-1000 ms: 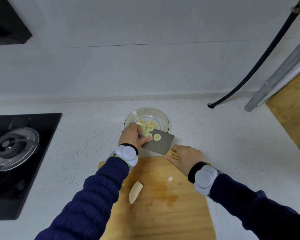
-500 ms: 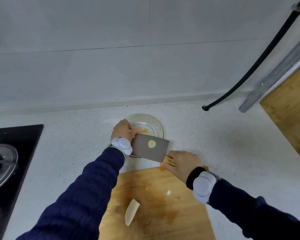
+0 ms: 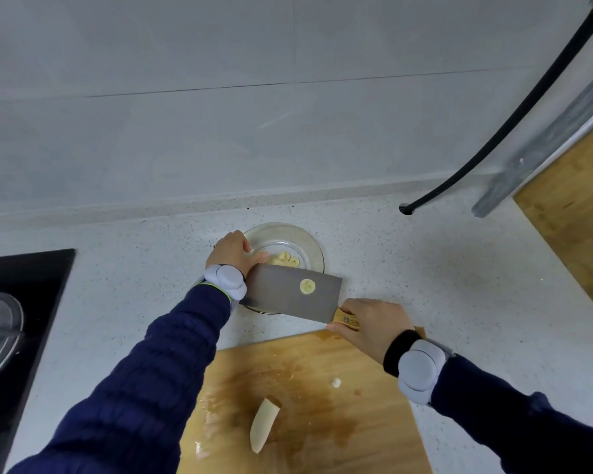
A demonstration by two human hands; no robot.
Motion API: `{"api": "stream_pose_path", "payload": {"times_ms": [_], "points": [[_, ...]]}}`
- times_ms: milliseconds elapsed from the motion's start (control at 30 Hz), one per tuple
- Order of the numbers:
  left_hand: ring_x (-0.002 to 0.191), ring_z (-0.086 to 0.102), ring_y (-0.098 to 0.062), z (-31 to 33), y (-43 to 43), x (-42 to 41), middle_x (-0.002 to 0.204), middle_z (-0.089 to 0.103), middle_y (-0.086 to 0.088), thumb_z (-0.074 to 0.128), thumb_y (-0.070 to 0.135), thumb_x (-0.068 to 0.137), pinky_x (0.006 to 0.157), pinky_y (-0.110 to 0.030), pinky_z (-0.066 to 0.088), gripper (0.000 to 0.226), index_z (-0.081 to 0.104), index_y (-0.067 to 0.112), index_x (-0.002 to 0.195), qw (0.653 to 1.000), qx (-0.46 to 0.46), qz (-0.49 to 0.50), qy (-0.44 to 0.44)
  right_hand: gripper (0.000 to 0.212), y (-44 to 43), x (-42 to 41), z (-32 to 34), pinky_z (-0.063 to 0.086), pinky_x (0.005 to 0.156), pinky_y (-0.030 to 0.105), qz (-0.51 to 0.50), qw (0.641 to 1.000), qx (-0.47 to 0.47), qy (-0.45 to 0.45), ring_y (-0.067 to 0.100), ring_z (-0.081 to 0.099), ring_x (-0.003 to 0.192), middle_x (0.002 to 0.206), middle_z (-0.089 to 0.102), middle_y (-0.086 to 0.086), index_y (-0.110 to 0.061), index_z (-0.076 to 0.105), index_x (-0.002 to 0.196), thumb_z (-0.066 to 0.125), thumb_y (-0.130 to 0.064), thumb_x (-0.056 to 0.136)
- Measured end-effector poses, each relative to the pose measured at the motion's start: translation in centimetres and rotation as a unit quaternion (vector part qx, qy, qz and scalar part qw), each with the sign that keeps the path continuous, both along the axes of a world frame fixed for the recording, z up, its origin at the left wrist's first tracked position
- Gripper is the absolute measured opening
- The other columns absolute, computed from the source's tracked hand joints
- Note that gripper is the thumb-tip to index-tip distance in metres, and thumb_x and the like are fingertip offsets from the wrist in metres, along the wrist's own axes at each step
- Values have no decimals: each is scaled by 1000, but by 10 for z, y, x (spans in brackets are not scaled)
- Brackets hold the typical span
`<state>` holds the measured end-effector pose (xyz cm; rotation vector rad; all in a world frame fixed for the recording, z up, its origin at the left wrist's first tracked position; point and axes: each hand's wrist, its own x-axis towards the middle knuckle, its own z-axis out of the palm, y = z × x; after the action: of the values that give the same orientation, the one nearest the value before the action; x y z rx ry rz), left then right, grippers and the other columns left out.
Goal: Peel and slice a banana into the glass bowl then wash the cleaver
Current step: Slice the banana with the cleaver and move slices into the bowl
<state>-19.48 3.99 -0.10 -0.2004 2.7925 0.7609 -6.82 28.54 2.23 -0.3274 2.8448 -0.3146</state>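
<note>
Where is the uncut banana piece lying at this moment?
In the head view, the banana piece lies on the wooden cutting board, toward its left side, nearer the person than the cleaver and glass bowl.

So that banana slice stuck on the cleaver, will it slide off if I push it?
Probably sticky: the slice clings alone to the flat of the cleaver, so it likely needs a firm wipe. It looks thin and soft, so it may smear rather than slide whole. Being light, it should drop into the bowl.
</note>
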Motion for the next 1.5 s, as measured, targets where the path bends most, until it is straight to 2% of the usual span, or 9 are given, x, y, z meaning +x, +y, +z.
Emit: {"api": "stream_pose_path", "payload": {"times_ms": [200,400,700,833,1100,1200,1300,1400,1500], "points": [[79,46,-18,8,8,9,84,47,2,76,41,72,68,-28,35,40,48,14,82,995,36,-77,52,49,-6,-7,-4,44,70,26,6,1000,3,-2,17,61,92,100,65,-6,-23,55,111,39,-63,90],[81,44,-15,8,20,34,86,47,5,81,52,59,70,-29,41,57,47,15,85,979,22,-198,53,47,-19,-15,-4,42,69,26,16,1000,-9,3,17,61,92,100,65,-5,-22,56,110,40,-62,90],[88,48,-23,4,27,13,96,52,-4,69,53,73,76,-33,41,48,49,11,86,995,-33,-87,28,50,-21,2,-3,45,73,26,36,999,-5,-4,17,61,94,104,65,-6,-22,54,117,37,-61,92],[95,50,-26,8,21,17,101,56,-7,63,46,82,80,-34,41,41,55,8,93,995,-30,-81,57,50,-18,11,-3,46,73,26,31,999,2,-10,17,61,91,100,65,-5,-22,55,114,37,-63,91],[87,52,-27,15,2,70,94,57,-12,57,20,92,71,-28,38,18,57,2,92,983,44,-8,178,44,-18,36,4,35,64,25,7,999,-14,-31,18,57,75,80,60,-4,-19,57,99,39,-59,92],[88,51,-28,16,2,96,96,55,-14,53,11,92,72,-30,40,11,56,0,93,976,50,16,212,42,-20,46,5,36,62,27,-4,999,-33,-36,21,58,69,68,54,-2,-17,51,80,41,-55,92],[86,50,-28,17,3,122,94,54,-14,50,12,94,71,-30,39,13,55,0,92,971,52,16,234,45,-21,56,5,41,58,30,-23,995,-76,-54,19,47,58,58,44,-1,-17,39,63,43,-52,92],[85,50,-26,17,5,154,93,55,-12,50,16,94,71,-31,40,16,56,1,92,968,45,9,247,49,-22,70,7,33,57,28,-33,990,-99,-91,17,37,55,55,35,-3,-19,29,58,40,-50,94],[81,48,-21,19,9,191,90,53,-6,50,17,95,67,-26,36,15,56,3,92,964,38,37,262,51,-24,87,6,33,57,28,-79,975,-143,-153,19,40,60,63,43,3,-13,41,65,36,-54,95]]}}
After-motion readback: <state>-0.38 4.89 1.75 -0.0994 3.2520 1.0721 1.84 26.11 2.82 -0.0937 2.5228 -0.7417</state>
